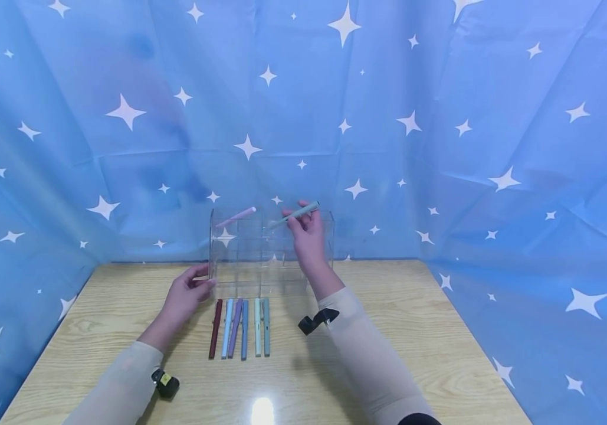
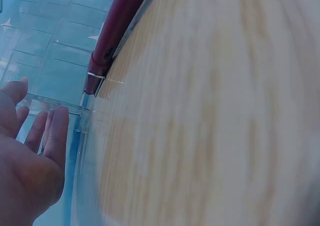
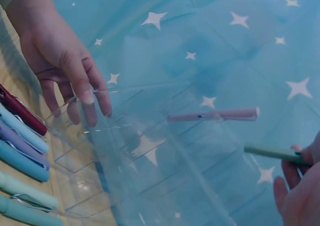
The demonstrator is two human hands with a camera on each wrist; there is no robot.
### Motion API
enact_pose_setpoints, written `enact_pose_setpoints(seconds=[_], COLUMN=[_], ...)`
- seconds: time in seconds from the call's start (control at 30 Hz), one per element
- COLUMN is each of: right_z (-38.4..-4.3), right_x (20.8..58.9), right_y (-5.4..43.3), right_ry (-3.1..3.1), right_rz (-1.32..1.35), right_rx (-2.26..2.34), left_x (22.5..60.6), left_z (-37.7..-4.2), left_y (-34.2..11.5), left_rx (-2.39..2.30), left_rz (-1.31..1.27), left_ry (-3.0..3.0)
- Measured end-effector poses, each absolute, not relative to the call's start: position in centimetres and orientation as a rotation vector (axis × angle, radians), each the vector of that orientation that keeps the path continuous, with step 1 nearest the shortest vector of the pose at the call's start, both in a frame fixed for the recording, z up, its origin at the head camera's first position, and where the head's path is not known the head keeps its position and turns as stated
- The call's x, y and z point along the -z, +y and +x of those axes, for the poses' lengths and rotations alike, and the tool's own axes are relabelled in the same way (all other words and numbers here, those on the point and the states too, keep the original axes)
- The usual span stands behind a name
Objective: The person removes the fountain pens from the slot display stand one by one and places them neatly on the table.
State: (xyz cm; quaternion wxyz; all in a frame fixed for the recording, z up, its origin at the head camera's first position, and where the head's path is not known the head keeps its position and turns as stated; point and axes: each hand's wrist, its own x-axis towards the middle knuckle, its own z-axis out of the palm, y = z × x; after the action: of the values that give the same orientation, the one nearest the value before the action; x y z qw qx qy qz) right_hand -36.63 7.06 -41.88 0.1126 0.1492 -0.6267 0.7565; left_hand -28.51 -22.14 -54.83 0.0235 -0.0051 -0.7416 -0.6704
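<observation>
My right hand (image 1: 308,233) pinches a green pen (image 1: 299,213) between thumb and fingers, above the right half of a clear compartment organizer (image 1: 250,277). The pen slants, its left end lower. In the right wrist view the same green pen (image 3: 272,151) points left from the fingers. A pink pen (image 1: 236,216) leans out of the organizer's top left part. My left hand (image 1: 189,289) touches the organizer's left side near its base, fingers spread and fairly straight. The left wrist view shows that hand (image 2: 35,161) beside the clear wall, close to a dark red pen (image 2: 110,41).
In front of the organizer several pens lie side by side on the wooden table (image 1: 388,330): a dark red pen (image 1: 215,329), a light blue pen (image 1: 227,329), a purple pen (image 1: 235,329), then blue and green ones. A blue star-patterned curtain (image 1: 303,118) hangs behind.
</observation>
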Motion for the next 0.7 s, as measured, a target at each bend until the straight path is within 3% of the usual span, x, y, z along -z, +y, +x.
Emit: enact_pose_setpoints(seconds=[0.7], right_z=[-33.6], right_x=[44.6], right_y=[9.5], right_ry=[-2.035], right_rz=[0.491], right_rx=[-2.355], left_x=[54.9], left_z=[-28.5], left_y=[-22.2], left_rx=[2.053], left_rz=[-0.007], left_ry=[-2.321])
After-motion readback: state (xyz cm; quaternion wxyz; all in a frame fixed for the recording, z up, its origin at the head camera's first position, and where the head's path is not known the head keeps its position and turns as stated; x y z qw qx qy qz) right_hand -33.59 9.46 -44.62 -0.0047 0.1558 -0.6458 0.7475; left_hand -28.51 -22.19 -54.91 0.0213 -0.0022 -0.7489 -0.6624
